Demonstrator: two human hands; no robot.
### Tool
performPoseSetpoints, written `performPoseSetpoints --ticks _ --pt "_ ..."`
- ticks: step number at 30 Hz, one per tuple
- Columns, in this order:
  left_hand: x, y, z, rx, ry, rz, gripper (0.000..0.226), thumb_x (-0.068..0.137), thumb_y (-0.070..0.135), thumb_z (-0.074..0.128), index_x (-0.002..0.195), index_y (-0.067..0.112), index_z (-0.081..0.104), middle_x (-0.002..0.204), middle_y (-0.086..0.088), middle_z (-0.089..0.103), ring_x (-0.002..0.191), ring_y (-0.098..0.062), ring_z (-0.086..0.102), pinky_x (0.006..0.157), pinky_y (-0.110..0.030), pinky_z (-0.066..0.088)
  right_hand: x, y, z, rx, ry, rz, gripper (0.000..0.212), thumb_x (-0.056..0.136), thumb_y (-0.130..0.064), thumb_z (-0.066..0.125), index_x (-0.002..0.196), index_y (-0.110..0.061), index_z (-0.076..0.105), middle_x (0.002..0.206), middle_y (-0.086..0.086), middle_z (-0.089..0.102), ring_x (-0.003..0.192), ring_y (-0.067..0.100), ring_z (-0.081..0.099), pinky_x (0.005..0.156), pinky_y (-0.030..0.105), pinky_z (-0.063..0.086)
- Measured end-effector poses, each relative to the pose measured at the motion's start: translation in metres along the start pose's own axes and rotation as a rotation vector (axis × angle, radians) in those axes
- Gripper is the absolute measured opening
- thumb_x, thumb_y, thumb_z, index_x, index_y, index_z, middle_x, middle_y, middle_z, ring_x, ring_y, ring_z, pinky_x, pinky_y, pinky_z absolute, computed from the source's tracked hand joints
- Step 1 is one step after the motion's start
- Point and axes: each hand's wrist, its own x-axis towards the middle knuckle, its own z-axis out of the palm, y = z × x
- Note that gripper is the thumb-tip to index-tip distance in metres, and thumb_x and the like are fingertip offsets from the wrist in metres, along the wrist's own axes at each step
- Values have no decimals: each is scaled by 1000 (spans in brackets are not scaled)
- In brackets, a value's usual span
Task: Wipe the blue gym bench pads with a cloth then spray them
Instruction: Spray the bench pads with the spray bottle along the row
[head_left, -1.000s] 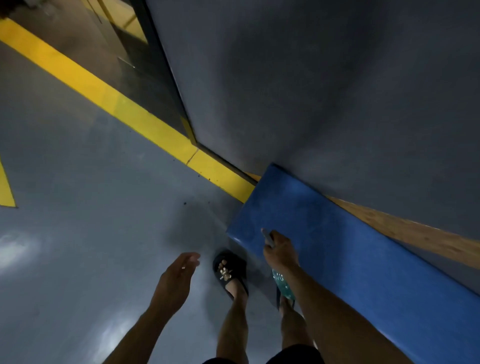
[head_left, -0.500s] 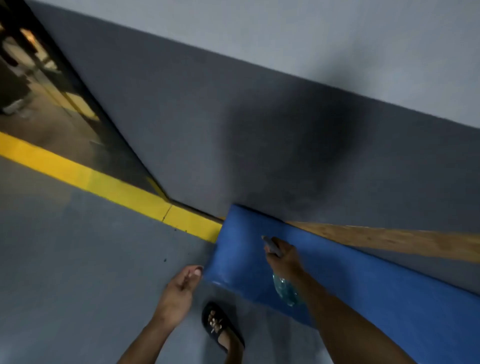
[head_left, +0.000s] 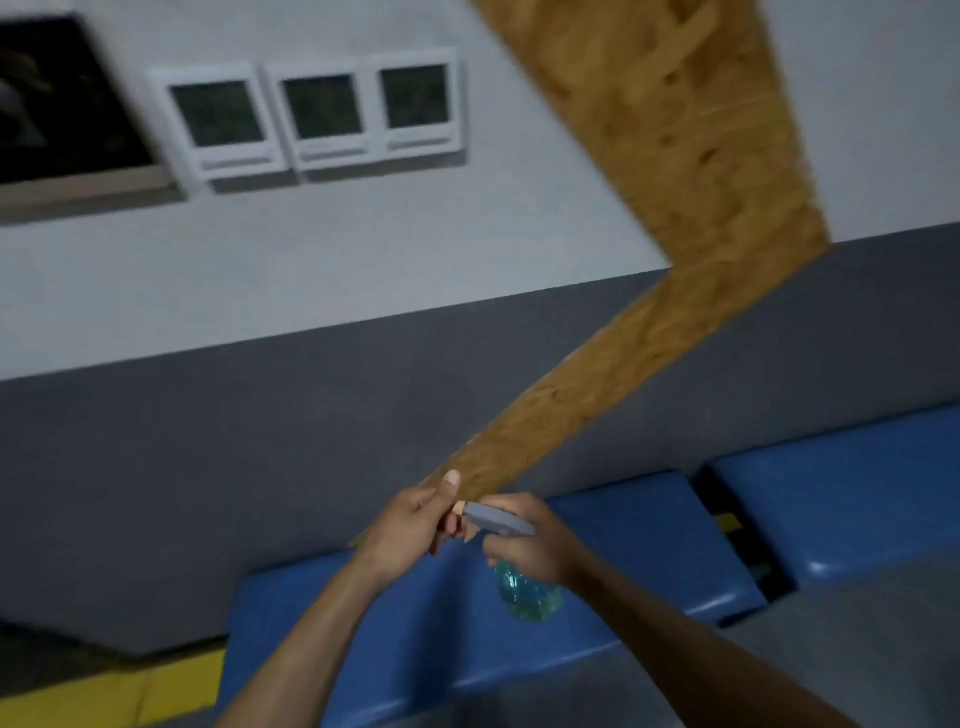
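Both hands on spray bottle | left fingers seemingly pinching nozzle

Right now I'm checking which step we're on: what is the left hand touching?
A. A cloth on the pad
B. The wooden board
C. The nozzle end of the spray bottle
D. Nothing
C: the left hand pinches the nozzle tip of the spray bottle, which the right hand grips by its neck.

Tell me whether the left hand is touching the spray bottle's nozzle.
Touching. The head view shows the left hand with its fingers pinched round the orange nozzle tip of the spray bottle, which the right hand holds by the neck.
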Motion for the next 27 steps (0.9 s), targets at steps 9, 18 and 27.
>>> performPoseSetpoints --ticks 9,18,27 --pt "39 171 216 180 -320 200 54 106 40 41 59 14 46 43 9 46 40 -2 37 46 -18 30 -165 -4 -207 -114 323 -22 23 79 -2 57 83 -23 66 73 -8 66 66 10 64 60 29 53" --pt "95 283 430 304 -690 465 55 106 43 42 57 20 54 50 10 40 49 -4 33 52 -21 26 -305 38 -373 -61 726 84 19 79 2 66 95 -7 71 81 1 72 75 6 67 70 27 53" --pt "193 358 612 272 -935 645 35 98 44 57 86 11 53 65 11 40 58 -5 34 55 -20 35 -384 96 -548 37 965 186 17 79 9 68 95 6 66 89 24 69 79 14 65 72 27 53"
